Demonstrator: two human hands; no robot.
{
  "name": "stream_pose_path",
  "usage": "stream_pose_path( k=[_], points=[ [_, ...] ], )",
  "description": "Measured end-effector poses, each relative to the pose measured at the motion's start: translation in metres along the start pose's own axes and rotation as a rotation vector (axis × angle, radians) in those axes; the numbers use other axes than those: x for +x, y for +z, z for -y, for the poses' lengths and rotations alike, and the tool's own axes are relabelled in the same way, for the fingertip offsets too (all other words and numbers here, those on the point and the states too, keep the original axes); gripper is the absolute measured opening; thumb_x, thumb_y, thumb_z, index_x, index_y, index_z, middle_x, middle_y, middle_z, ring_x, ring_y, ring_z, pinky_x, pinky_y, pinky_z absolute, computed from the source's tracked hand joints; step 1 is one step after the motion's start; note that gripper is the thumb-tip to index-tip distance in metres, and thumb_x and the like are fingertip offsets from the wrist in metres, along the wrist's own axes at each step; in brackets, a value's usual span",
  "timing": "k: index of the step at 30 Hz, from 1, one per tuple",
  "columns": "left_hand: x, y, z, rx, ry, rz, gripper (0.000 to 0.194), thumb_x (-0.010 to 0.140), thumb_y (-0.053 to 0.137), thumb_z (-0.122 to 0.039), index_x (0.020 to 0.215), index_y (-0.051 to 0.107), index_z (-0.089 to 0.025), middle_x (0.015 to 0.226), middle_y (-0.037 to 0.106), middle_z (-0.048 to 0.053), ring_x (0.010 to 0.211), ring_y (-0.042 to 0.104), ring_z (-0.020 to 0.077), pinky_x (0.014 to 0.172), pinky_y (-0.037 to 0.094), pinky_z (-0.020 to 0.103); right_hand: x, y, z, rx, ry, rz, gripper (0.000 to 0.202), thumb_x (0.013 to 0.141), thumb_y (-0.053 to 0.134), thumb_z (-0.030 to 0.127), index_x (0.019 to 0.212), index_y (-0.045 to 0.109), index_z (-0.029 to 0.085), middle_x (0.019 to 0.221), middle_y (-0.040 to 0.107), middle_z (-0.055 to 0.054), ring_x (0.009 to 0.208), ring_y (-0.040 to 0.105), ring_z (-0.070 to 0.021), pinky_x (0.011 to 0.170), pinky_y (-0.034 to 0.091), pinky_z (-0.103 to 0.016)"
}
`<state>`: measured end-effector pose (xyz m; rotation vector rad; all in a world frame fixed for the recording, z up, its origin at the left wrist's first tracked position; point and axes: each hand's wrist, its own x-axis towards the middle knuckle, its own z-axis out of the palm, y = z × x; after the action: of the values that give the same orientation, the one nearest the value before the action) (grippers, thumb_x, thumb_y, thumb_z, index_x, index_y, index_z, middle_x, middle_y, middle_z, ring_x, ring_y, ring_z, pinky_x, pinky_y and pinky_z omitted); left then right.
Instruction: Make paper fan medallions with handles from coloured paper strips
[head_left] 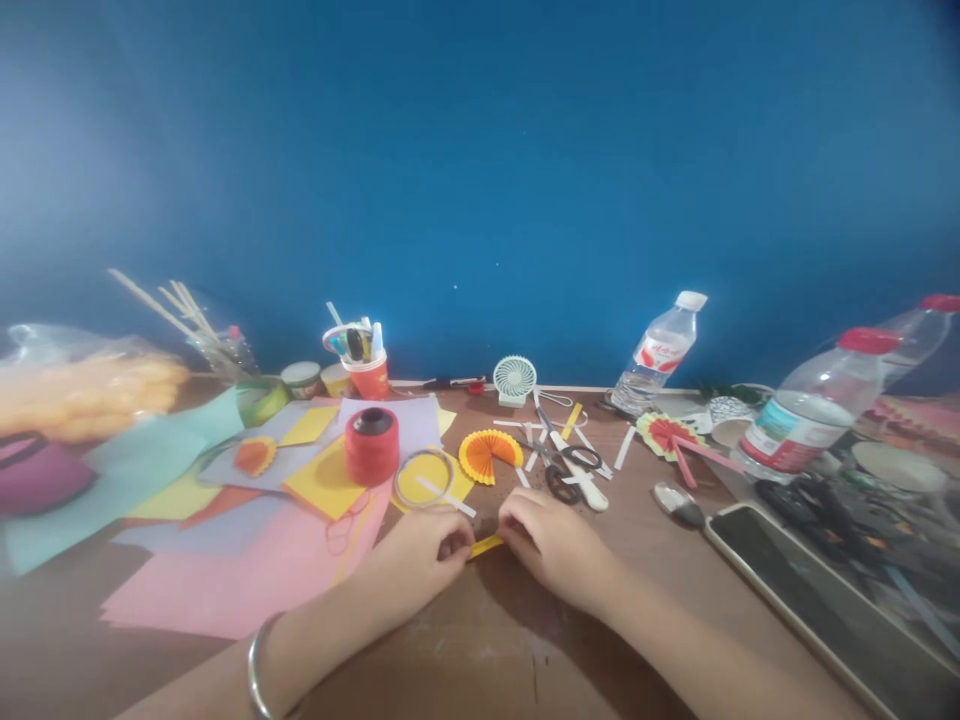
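Between my two hands a narrow yellow paper strip (486,547) is stretched just above the brown table. My left hand (426,548), with a silver bangle on its wrist, pinches the strip's left end. The right end is held in the closed fingers of my right hand (551,545). Just beyond lies an orange and yellow pleated paper fan (490,456). A roll of clear tape (424,480) rests on yellow paper near my left hand. Black-handled scissors (561,482) and white paper strips lie past my right hand.
A red thread spool (372,447) stands on coloured sheets at the left. A small fan (514,380) is near the blue wall. Water bottles (660,355), a spoon (679,505) and a phone (817,600) are at the right.
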<state>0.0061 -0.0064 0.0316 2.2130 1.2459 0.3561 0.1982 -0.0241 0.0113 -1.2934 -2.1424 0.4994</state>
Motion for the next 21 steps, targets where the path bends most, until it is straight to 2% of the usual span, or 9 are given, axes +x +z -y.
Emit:
stream_pose_path(
  k=[2,4,7,9,11,13,15,18,21],
  points=[
    [-0.001,0.001,-0.003,-0.070,-0.059,-0.078,0.014,0.067,0.045,-0.014,0.071,0.057,-0.020,0.065,0.058,-0.004,0.060,0.051,0.0116,0.055,0.036,0.021,0.001,0.003,0.004,0.167,0.125,-0.189,0.002,0.078,0.051,0.020,0.079,0.050,0.019,0.077,0.053,0.000,0.071,0.050,-0.0140,0.066,0.040,-0.025],
    [-0.002,0.003,-0.005,-0.153,-0.098,-0.171,0.012,0.068,0.045,-0.016,0.072,0.055,-0.020,0.065,0.057,-0.004,0.061,0.052,0.0118,0.056,0.037,0.021,0.002,0.008,0.009,0.394,0.309,-0.289,0.019,0.071,0.061,0.027,0.084,0.050,0.019,0.076,0.054,0.000,0.068,0.051,-0.0141,0.063,0.042,-0.025],
    [-0.001,0.008,-0.009,-0.234,-0.128,-0.254,0.008,0.070,0.046,-0.020,0.069,0.054,-0.019,0.063,0.056,-0.004,0.062,0.053,0.0129,0.058,0.038,0.023,0.002,0.018,0.016,0.737,0.465,-0.156,0.021,0.065,0.064,0.030,0.076,0.052,0.016,0.063,0.053,0.002,0.056,0.051,-0.0132,0.049,0.042,-0.023],
    [0.000,0.014,-0.013,-0.279,-0.125,-0.254,0.008,0.070,0.047,-0.021,0.067,0.054,-0.018,0.060,0.054,-0.004,0.059,0.051,0.0127,0.055,0.037,0.023,0.002,0.024,0.018,0.851,0.468,-0.135,0.014,0.068,0.059,0.028,0.069,0.053,0.015,0.058,0.054,0.001,0.053,0.051,-0.0127,0.046,0.041,-0.022],
    [0.003,0.019,-0.018,-0.346,-0.110,-0.253,0.008,0.070,0.048,-0.021,0.065,0.053,-0.017,0.058,0.052,-0.004,0.057,0.050,0.0123,0.054,0.036,0.023,0.001,0.026,0.017,0.888,0.434,-0.185,0.013,0.070,0.057,0.025,0.064,0.053,0.014,0.054,0.053,0.002,0.049,0.050,-0.0114,0.045,0.039,-0.021],
    [0.006,0.023,-0.022,-0.466,-0.094,-0.267,0.005,0.070,0.051,-0.021,0.069,0.053,-0.017,0.061,0.053,-0.004,0.058,0.051,0.0123,0.054,0.038,0.023,0.001,0.026,0.015,0.944,0.408,-0.235,0.016,0.072,0.055,0.027,0.062,0.053,0.014,0.050,0.051,0.003,0.045,0.047,-0.0097,0.044,0.037,-0.020],
    [0.011,0.028,-0.024,-0.605,-0.077,-0.282,0.009,0.068,0.054,-0.021,0.076,0.052,-0.018,0.066,0.055,-0.003,0.060,0.053,0.0122,0.055,0.040,0.023,0.001,0.026,0.010,1.026,0.404,-0.263,0.019,0.074,0.055,0.029,0.062,0.053,0.014,0.049,0.051,0.003,0.043,0.045,-0.0086,0.043,0.036,-0.020],
    [0.016,0.034,-0.019,-0.696,-0.066,-0.289,0.010,0.067,0.058,-0.021,0.073,0.050,-0.017,0.062,0.054,-0.004,0.055,0.052,0.0111,0.052,0.041,0.022,0.003,0.027,0.004,1.096,0.422,-0.272,0.020,0.072,0.057,0.030,0.061,0.053,0.014,0.047,0.050,0.004,0.042,0.043,-0.0078,0.042,0.035,-0.019],
    [0.018,0.039,-0.011,-0.665,-0.061,-0.307,0.009,0.068,0.059,-0.023,0.071,0.052,-0.016,0.062,0.057,-0.002,0.058,0.055,0.0126,0.055,0.042,0.023,0.005,0.030,0.001,1.124,0.438,-0.245,0.021,0.072,0.057,0.028,0.057,0.052,0.014,0.043,0.049,0.004,0.039,0.043,-0.0076,0.041,0.035,-0.019]
  ],
)
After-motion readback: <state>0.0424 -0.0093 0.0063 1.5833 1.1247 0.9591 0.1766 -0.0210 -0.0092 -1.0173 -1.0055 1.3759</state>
